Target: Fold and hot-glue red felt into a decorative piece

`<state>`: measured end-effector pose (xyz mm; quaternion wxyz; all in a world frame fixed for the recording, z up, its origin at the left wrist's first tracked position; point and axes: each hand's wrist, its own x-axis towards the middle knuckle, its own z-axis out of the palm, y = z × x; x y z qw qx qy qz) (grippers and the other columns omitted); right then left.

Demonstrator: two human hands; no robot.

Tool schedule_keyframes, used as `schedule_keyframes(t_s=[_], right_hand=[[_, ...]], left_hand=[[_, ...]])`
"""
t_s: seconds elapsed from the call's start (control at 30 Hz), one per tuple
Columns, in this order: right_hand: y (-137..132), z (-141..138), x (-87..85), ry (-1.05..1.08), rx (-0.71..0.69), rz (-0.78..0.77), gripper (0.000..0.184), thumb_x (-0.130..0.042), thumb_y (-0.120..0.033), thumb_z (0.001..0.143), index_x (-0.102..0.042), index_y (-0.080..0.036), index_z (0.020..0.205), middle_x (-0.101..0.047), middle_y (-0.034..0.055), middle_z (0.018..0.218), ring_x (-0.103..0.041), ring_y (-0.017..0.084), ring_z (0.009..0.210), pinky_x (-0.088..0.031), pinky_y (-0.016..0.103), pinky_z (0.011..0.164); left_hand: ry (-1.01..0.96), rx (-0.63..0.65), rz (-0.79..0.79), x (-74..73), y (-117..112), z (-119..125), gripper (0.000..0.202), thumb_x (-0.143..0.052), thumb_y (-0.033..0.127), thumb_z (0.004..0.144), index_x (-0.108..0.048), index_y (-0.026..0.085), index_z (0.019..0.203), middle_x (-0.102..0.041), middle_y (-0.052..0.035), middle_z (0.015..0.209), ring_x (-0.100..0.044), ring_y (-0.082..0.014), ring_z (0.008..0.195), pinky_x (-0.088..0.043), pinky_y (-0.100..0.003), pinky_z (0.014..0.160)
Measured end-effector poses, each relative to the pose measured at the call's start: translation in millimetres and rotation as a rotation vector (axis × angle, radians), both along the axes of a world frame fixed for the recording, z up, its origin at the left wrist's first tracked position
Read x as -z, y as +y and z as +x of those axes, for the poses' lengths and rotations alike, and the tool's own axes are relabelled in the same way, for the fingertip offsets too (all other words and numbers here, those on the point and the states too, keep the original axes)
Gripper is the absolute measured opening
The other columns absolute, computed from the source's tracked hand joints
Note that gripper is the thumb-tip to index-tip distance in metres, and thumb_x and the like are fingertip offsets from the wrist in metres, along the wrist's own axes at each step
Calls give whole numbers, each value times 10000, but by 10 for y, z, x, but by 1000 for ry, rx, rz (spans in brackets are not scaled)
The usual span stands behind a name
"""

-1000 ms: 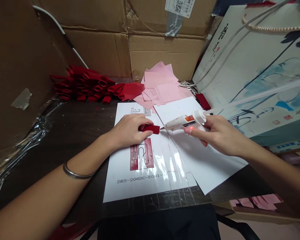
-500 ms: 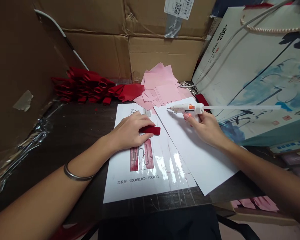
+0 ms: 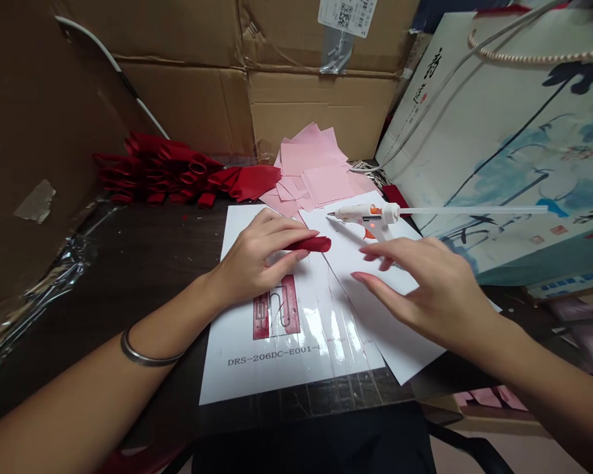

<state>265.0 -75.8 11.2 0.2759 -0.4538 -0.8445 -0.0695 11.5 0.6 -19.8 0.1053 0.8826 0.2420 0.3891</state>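
Observation:
Pinched between the thumb and fingers of my left hand [image 3: 264, 253] is a rolled strip of dark red fabric [image 3: 319, 244], its free end pointing right. The hand rests over a white printed sheet [image 3: 217, 368] that bears a red picture and large lettering. My right hand [image 3: 425, 280] is empty, with thumb and fingers apart, a little right of the red strip. Beyond it a white glue gun [image 3: 360, 212] lies on a second, plain white sheet [image 3: 400, 349]. The gun's nozzle points left, a small light glows on it, and a long clear glue stick [image 3: 474, 210] sticks out of its back.
Red fabric pieces [image 3: 163, 174] are heaped at the back left, beside a pile of pink squares [image 3: 316, 161]. Cardboard boxes [image 3: 188, 99] wall the back and left of the dark table [image 3: 153, 257]. A large painted paper bag [image 3: 508, 138] and a cable stand at the right.
My right hand has let go of the glue gun, leaving it on the paper, and has moved down toward the red strip. My left hand has lifted the strip slightly.

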Motion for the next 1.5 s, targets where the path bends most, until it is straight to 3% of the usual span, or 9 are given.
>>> schedule_keyframes(t_s=[0.13,0.3,0.47,0.67,0.87,0.97,1.1,1.5], right_hand=[[302,-145,-28,333,-265,-160,277,-708,-248,823,-620,-208,1082,-697,59,1000,-606,139,654,-484,310,614],[471,-191,10,533,-468,-205,191,-717,-184,796,-659,-211,976,-664,15,850,-540,109,607,-449,273,541],[475,-175,103,581,-538,-198,208,-723,-171,786,-693,-199,990,-667,20,776,-511,110,590,-391,248,472],[416,-203,108,555,-614,-121,220,-657,-74,781,-698,-178,971,-711,31,781,-557,111,599,-433,246,490],[376,-234,156,519,-597,-15,231,-615,-50,800,-689,-180,976,-741,50,831,-661,142,697,-544,266,591],[373,-246,190,510,-547,53,246,-630,-46,791,-685,-185,987,-743,51,833,-673,151,714,-564,270,606],[356,-266,221,527,-510,94,282,-647,-37,774,-686,-177,1016,-746,51,830,-672,152,712,-576,269,612],[329,-306,188,565,-468,114,244,-635,-65,794,-724,-198,979,-739,39,751,-630,136,564,-537,267,504]], left_hand=[[-114,61,-32,-59,-126,48,272,-628,194,888,-667,233,1154,-715,-48,1080,-602,-202,980,-466,-384,891],[-186,111,-98,-63,-206,83,321,-637,166,879,-646,251,1189,-716,-44,1081,-601,-211,1008,-474,-385,896],[-194,156,-120,-31,-222,107,335,-637,168,878,-636,260,1201,-718,-40,1071,-601,-203,981,-471,-387,884],[-157,208,-90,-52,-220,124,319,-597,176,894,-633,271,1196,-721,-51,1074,-613,-205,950,-492,-399,858],[-122,166,-33,-74,-262,133,398,-702,243,824,-619,244,1214,-705,-84,1146,-645,-243,1032,-522,-421,868],[-185,87,6,-55,-313,159,359,-681,149,820,-638,233,1167,-710,-82,1133,-670,-220,1029,-556,-369,851],[-248,29,-31,-37,-360,186,338,-636,48,822,-663,236,1102,-738,-51,1049,-697,-173,969,-581,-314,858],[-263,28,-39,-41,-379,181,295,-618,49,837,-684,237,1055,-752,-30,1015,-713,-170,946,-604,-307,832]])
